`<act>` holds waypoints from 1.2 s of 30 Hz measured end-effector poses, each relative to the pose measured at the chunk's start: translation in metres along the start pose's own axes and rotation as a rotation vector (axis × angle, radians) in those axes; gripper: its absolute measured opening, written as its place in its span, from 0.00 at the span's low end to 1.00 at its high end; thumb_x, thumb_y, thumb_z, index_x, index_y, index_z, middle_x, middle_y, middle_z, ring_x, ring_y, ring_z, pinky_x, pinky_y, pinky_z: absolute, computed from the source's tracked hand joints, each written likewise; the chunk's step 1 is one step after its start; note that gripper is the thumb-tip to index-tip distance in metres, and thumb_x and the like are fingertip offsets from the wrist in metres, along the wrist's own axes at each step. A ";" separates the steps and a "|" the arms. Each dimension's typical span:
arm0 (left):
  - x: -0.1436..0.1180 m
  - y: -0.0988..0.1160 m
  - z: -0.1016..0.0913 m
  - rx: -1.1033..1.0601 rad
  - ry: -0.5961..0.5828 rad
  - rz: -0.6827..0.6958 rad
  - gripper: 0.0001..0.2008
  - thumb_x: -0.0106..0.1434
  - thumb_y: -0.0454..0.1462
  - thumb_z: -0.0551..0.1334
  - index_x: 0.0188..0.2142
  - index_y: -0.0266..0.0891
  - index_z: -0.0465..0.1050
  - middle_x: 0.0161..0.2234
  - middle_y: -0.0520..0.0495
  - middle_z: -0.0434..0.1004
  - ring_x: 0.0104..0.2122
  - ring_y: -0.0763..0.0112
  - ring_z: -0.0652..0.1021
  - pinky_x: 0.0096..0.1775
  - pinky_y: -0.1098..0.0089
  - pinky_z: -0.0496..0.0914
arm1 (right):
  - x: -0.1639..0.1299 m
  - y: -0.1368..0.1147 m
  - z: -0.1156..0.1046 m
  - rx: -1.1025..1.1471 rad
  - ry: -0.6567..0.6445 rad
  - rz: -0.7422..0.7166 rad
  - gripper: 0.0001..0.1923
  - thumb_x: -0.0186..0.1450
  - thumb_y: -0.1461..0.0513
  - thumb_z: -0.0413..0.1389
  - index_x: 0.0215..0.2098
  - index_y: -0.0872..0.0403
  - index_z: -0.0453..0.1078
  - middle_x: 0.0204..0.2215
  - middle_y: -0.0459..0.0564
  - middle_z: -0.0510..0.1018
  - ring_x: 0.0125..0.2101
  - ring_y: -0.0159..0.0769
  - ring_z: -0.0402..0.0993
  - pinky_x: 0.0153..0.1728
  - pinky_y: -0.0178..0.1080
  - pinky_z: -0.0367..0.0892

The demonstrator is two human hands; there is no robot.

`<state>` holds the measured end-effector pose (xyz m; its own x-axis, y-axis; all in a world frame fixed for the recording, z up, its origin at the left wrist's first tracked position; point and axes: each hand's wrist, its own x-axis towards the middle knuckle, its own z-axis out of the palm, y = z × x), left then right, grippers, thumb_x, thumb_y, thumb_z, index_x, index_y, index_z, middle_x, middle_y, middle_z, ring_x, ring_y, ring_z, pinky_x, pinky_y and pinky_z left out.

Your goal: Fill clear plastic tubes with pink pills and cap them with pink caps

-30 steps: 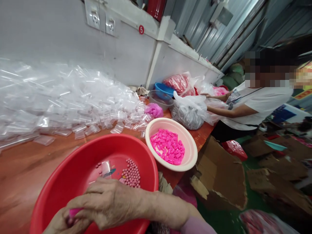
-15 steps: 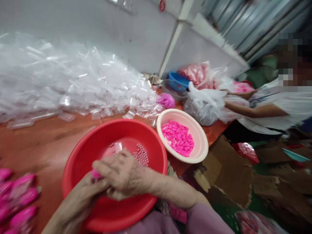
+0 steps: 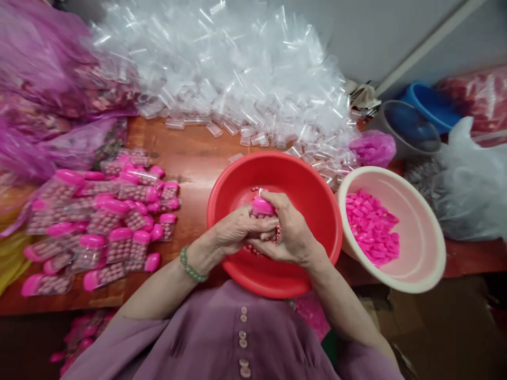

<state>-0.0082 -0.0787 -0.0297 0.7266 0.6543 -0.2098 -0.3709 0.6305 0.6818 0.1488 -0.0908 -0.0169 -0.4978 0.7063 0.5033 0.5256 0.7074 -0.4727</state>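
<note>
Over the red basin [image 3: 273, 287], my left hand [image 3: 233, 228] is closed around a small clear bottle with a pink cap [image 3: 263, 206], and pink beads show through its wall. My right hand [image 3: 291, 229] grips the same bottle from the other side, its thumb near the cap. Loose pink beads [image 3: 253, 249] lie in the basin below my fingers. Part of the bottle is hidden by my hands. To my left, several filled bottles with pink caps [image 3: 114, 243] lie in a heap on the table.
Empty clear bottles [image 3: 237, 68] form a large pile at the back. A cream basin [image 3: 420, 253] holding pink caps [image 3: 372, 227] touches the red one on the right. Purple plastic bags [image 3: 43, 53] stand at the back left, and a white bag [image 3: 475, 179] lies far right.
My view has swung left and down, bringing the heap of filled bottles into full sight and the co-worker out of it. My hands stay together over the red basin; the capped bottle now shows.
</note>
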 end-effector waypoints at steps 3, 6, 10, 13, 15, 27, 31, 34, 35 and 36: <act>-0.001 0.000 -0.003 -0.031 0.045 0.019 0.16 0.51 0.40 0.73 0.27 0.34 0.69 0.22 0.54 0.66 0.22 0.80 0.65 0.26 0.75 0.58 | 0.004 -0.002 -0.008 0.241 -0.091 0.190 0.34 0.58 0.53 0.65 0.59 0.53 0.62 0.52 0.58 0.75 0.51 0.44 0.75 0.51 0.47 0.72; -0.002 0.000 -0.002 0.007 0.045 0.055 0.15 0.50 0.39 0.73 0.28 0.34 0.70 0.24 0.55 0.67 0.24 0.81 0.65 0.28 0.75 0.59 | 0.005 -0.001 -0.010 0.411 0.013 0.372 0.14 0.65 0.57 0.60 0.49 0.51 0.73 0.43 0.50 0.81 0.44 0.36 0.78 0.48 0.42 0.73; -0.001 0.000 0.002 0.061 0.019 0.088 0.15 0.52 0.41 0.72 0.27 0.35 0.68 0.23 0.55 0.65 0.25 0.80 0.65 0.30 0.74 0.59 | 0.005 -0.002 -0.002 0.580 0.153 0.514 0.07 0.64 0.61 0.61 0.42 0.50 0.77 0.35 0.44 0.83 0.36 0.30 0.80 0.41 0.36 0.75; 0.000 0.000 0.003 0.076 0.013 0.094 0.15 0.53 0.41 0.71 0.26 0.35 0.68 0.23 0.55 0.65 0.25 0.79 0.65 0.30 0.73 0.58 | 0.004 -0.007 0.003 0.608 0.212 0.597 0.08 0.63 0.61 0.62 0.41 0.50 0.78 0.34 0.44 0.83 0.34 0.30 0.80 0.40 0.36 0.76; -0.001 0.000 0.003 0.089 0.019 0.085 0.15 0.53 0.41 0.70 0.27 0.35 0.67 0.24 0.55 0.65 0.25 0.79 0.64 0.29 0.73 0.57 | 0.004 -0.011 0.005 0.580 0.241 0.632 0.07 0.63 0.61 0.62 0.40 0.50 0.78 0.34 0.44 0.83 0.34 0.30 0.80 0.40 0.37 0.76; -0.001 0.000 0.001 -0.021 0.033 0.094 0.15 0.49 0.39 0.72 0.26 0.36 0.68 0.23 0.56 0.63 0.24 0.80 0.62 0.31 0.72 0.56 | 0.005 -0.008 0.012 0.466 0.282 0.537 0.06 0.64 0.61 0.61 0.39 0.50 0.77 0.33 0.45 0.82 0.34 0.31 0.79 0.39 0.37 0.75; 0.000 -0.001 0.000 0.016 0.039 0.079 0.16 0.51 0.41 0.71 0.25 0.36 0.65 0.21 0.57 0.61 0.23 0.80 0.61 0.29 0.72 0.55 | 0.004 -0.009 0.012 0.457 0.303 0.554 0.05 0.64 0.60 0.61 0.38 0.50 0.77 0.32 0.45 0.82 0.34 0.31 0.78 0.39 0.37 0.75; 0.001 -0.001 0.002 0.072 0.028 0.116 0.17 0.52 0.42 0.71 0.26 0.36 0.64 0.22 0.57 0.60 0.24 0.80 0.61 0.30 0.72 0.55 | 0.004 -0.009 0.013 0.526 0.340 0.601 0.04 0.63 0.61 0.62 0.37 0.50 0.77 0.32 0.44 0.81 0.34 0.30 0.79 0.38 0.36 0.75; 0.002 -0.001 0.002 0.084 0.032 0.120 0.17 0.51 0.42 0.71 0.26 0.36 0.65 0.23 0.57 0.61 0.25 0.80 0.62 0.31 0.72 0.56 | 0.003 -0.009 0.014 0.564 0.348 0.621 0.04 0.63 0.60 0.62 0.37 0.50 0.77 0.32 0.44 0.82 0.33 0.30 0.79 0.37 0.35 0.76; 0.002 -0.001 0.003 0.091 0.040 0.122 0.18 0.51 0.43 0.72 0.26 0.36 0.65 0.24 0.56 0.62 0.26 0.79 0.63 0.31 0.72 0.57 | 0.003 -0.009 0.014 0.598 0.354 0.639 0.05 0.63 0.60 0.62 0.37 0.50 0.77 0.32 0.44 0.82 0.33 0.30 0.79 0.37 0.35 0.76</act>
<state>-0.0044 -0.0791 -0.0285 0.6551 0.7408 -0.1485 -0.3995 0.5065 0.7641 0.1327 -0.0946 -0.0218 0.0527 0.9850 0.1643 0.1367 0.1558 -0.9783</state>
